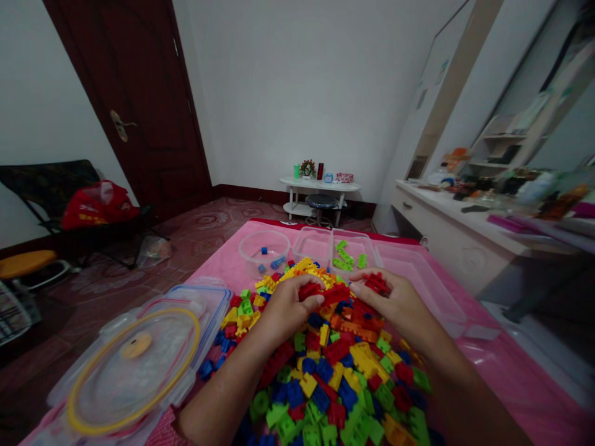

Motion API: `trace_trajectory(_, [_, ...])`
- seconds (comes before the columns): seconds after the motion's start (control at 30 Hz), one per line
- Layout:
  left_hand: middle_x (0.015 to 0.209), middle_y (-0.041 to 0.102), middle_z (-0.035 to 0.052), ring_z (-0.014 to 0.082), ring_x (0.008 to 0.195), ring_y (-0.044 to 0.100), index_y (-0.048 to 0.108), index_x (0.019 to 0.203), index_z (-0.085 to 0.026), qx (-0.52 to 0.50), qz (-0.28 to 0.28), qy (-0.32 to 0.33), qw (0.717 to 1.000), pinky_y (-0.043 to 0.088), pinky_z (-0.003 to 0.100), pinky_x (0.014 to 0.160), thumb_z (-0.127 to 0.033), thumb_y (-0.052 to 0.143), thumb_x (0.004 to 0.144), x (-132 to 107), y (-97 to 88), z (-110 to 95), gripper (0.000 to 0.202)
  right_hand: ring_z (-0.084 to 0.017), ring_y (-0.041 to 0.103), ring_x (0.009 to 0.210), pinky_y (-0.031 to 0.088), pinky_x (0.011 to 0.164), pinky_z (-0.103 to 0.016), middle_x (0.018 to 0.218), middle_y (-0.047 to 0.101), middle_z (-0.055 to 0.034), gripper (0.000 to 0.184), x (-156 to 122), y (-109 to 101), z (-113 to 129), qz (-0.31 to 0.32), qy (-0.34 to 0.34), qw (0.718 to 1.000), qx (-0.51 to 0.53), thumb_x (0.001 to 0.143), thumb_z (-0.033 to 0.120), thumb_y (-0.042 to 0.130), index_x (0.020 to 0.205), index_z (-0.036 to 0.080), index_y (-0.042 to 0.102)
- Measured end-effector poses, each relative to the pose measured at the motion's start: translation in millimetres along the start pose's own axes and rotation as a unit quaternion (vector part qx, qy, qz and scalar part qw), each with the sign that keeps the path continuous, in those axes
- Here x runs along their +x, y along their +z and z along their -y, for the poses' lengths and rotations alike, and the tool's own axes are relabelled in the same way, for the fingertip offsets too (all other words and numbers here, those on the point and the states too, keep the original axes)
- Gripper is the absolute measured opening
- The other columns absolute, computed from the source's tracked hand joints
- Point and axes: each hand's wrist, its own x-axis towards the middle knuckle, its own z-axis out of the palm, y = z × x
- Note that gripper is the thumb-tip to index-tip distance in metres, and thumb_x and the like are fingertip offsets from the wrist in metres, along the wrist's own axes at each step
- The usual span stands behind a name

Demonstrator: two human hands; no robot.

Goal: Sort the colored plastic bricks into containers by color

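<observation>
A big heap of red, yellow, blue, green and orange toy bricks (344,371) lies on a pink cloth (511,371). My left hand (286,310) rests on the heap with its fingers curled around a red brick (309,290). My right hand (402,303) is closed on several red bricks (377,283) at the heap's far side. A round clear bowl (251,248) beyond the heap holds a few blue bricks. A clear square tub (365,244) holds several green bricks, and another clear tub (316,238) stands between the two.
Clear container lids (134,365) with a yellow ring lie at the left front. A long clear tray (427,279) sits on the right. A white desk (465,229) with clutter stands right, a small white table (320,186) and stool at the back, a dark door (139,105) left.
</observation>
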Motion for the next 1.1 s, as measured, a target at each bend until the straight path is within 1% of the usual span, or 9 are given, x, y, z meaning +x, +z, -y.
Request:
trace_trajectory(0.17, [0.089, 0.066, 0.0042, 0.0187, 0.083, 0.059, 0.063, 0.09, -0.014, -0.016, 0.001, 0.009, 1.0, 0.045, 0.027, 0.077, -0.025, 0.06, 0.076, 2, 1.2, 2, 0.018, -0.023, 0.064, 0.09, 0.05, 0.08, -0.034, 0.099, 0.069, -0.0076, 0.032, -3, 5, -1, 0.062, -0.022, 0.998, 0.005, 0.073, 0.038, 0.065, 0.098, 0.018, 0.067])
trace_trajectory(0.3, [0.09, 0.066, 0.0046, 0.0186, 0.085, 0.059, 0.063, 0.09, -0.014, -0.012, 0.001, 0.019, 1.0, 0.044, 0.027, 0.078, -0.025, 0.06, 0.076, 2, 2.4, 2, 0.018, -0.022, 0.062, 0.094, 0.047, 0.087, -0.035, 0.103, 0.068, -0.0063, 0.031, -4, 12, 1, 0.057, -0.038, 0.998, 0.0, 0.073, 0.031, 0.064, 0.101, 0.018, 0.067])
trace_trajectory(0.5, [0.091, 0.065, 0.0047, 0.0188, 0.087, 0.058, 0.064, 0.092, -0.015, -0.011, -0.013, 0.017, 1.0, 0.044, 0.027, 0.078, -0.026, 0.061, 0.075, 1, 4.9, 0, 0.02, -0.02, 0.063, 0.085, 0.047, 0.081, -0.031, 0.091, 0.069, -0.0053, 0.021, -4, 17, 1, 0.013, -0.035, 0.999, -0.009, 0.074, 0.028, 0.061, 0.09, 0.016, 0.066])
trace_trajectory(0.63, [0.08, 0.062, 0.0026, 0.0133, 0.07, 0.055, 0.061, 0.089, -0.014, -0.068, 0.006, -0.015, 0.998, 0.043, 0.022, 0.063, -0.027, 0.061, 0.074, 1, 5.1, -5, 0.02, -0.018, 0.062, 0.079, 0.047, 0.073, -0.028, 0.087, 0.068, -0.004, 0.022, -4, 18, 0, 0.017, -0.031, 0.999, -0.017, 0.074, 0.029, 0.06, 0.091, 0.016, 0.064])
trace_trajectory(0.73, [0.068, 0.056, -0.0013, 0.008, 0.054, 0.046, 0.06, 0.084, -0.014, -0.091, 0.006, -0.037, 0.995, 0.036, 0.018, 0.049, -0.029, 0.061, 0.074, 1, 3.5, -7, 0.019, -0.018, 0.061, 0.074, 0.047, 0.068, -0.027, 0.085, 0.068, -0.0027, 0.026, -3, 20, -3, 0.043, -0.042, 0.996, -0.059, 0.072, 0.03, 0.062, 0.094, 0.016, 0.062])
trace_trajectory(0.8, [0.063, 0.052, -0.0032, 0.0062, 0.049, 0.041, 0.06, 0.083, -0.014, -0.089, 0.005, -0.046, 0.995, 0.032, 0.017, 0.046, -0.03, 0.06, 0.074, 1, 2.2, -8, 0.019, -0.018, 0.061, 0.074, 0.046, 0.068, -0.027, 0.084, 0.068, -0.0025, 0.028, -3, 21, -4, 0.05, -0.056, 0.993, -0.092, 0.071, 0.031, 0.064, 0.096, 0.017, 0.061])
trace_trajectory(0.93, [0.06, 0.051, -0.0042, 0.0045, 0.047, 0.039, 0.062, 0.08, -0.013, -0.062, 0.008, -0.046, 0.997, 0.032, 0.017, 0.047, -0.026, 0.06, 0.072, 0, -1.1, -10, 0.015, -0.02, 0.062, 0.079, 0.045, 0.071, -0.028, 0.089, 0.069, -0.0044, 0.027, -5, 20, -5, 0.058, -0.066, 0.983, -0.159, 0.072, 0.035, 0.063, 0.094, 0.018, 0.062])
trace_trajectory(1.03, [0.062, 0.053, -0.0037, 0.0053, 0.049, 0.041, 0.063, 0.078, -0.013, -0.043, 0.005, -0.047, 0.998, 0.033, 0.017, 0.049, -0.026, 0.059, 0.072, 1, -6.2, -11, 0.015, -0.023, 0.063, 0.076, 0.043, 0.064, -0.028, 0.081, 0.069, -0.0049, 0.02, -7, 15, -6, 0.089, -0.044, 0.958, -0.271, 0.071, 0.035, 0.062, 0.084, 0.02, 0.064])
trace_trajectory(1.1, [0.063, 0.055, -0.0031, 0.0067, 0.051, 0.044, 0.063, 0.077, -0.013, -0.034, -0.015, -0.048, 0.998, 0.034, 0.017, 0.05, -0.027, 0.059, 0.072, 3, -11.0, -9, 0.015, -0.025, 0.064, 0.079, 0.043, 0.065, -0.03, 0.082, 0.07, -0.0054, 0.022, -8, 11, -9, 0.118, -0.027, 0.939, -0.323, 0.067, 0.036, 0.065, 0.085, 0.022, 0.066])
